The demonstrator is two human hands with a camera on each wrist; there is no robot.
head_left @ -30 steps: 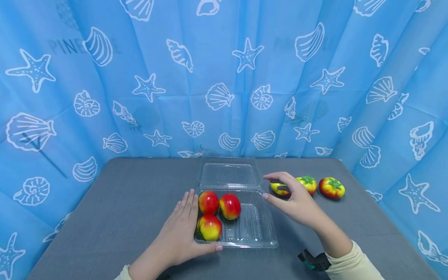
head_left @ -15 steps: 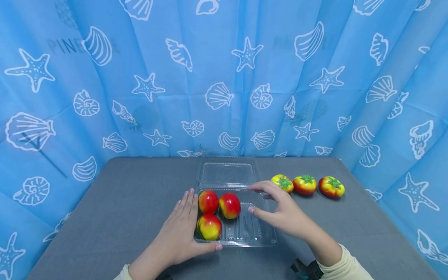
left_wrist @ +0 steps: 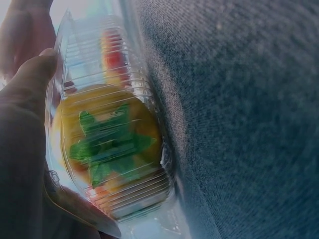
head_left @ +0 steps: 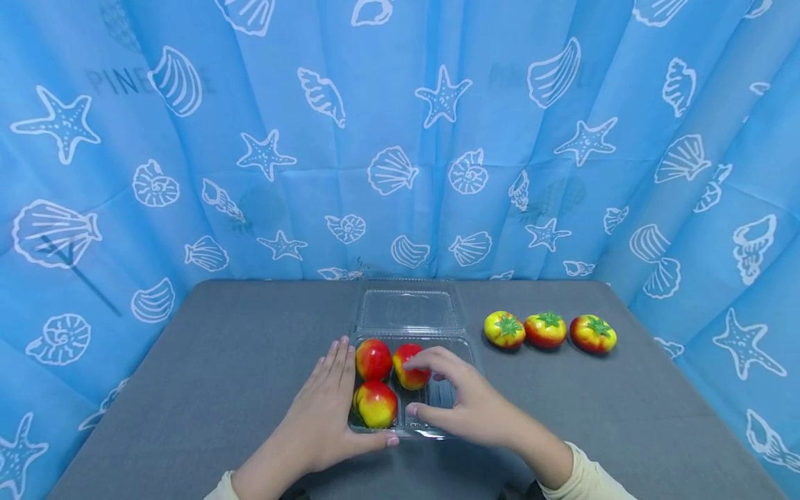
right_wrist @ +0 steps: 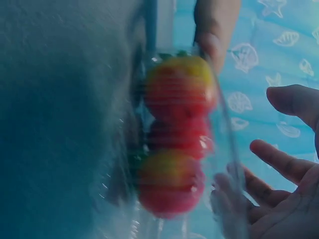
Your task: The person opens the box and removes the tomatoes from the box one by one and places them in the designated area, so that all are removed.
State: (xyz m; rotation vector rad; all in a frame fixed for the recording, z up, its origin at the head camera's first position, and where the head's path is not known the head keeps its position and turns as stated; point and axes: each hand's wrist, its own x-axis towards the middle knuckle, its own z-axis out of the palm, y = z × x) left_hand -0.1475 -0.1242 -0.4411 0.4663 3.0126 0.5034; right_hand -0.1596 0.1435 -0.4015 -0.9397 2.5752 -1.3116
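A clear plastic clamshell box (head_left: 431, 435) holds three glossy red-and-yellow persimmon-like fruits: one at back left (head_left: 373, 359), one at front left (head_left: 377, 404) and one right of them (head_left: 406, 377). My left hand (head_left: 319, 417) rests against the box's left side, fingers straight, thumb along its front edge. Through the wall in the left wrist view shows a fruit's green leafy cap (left_wrist: 112, 149). Over the right half of the box hovers my right hand (head_left: 465, 399), its fingers parted and loosely bent, holding nothing. Its index fingertip overlaps the right-hand fruit in the head view; contact cannot be told.
The box's lid (head_left: 409, 312) lies folded back behind it. To the right, three more such fruits stand in a row, left (head_left: 505, 330), middle (head_left: 546, 331) and right (head_left: 593, 335), caps showing. A blue shell-print curtain (head_left: 400, 139) hangs behind the grey table (head_left: 250, 333).
My right hand has moved left and toward me, from near the row of fruits to over the box. The left hand and the fruits have kept their places.
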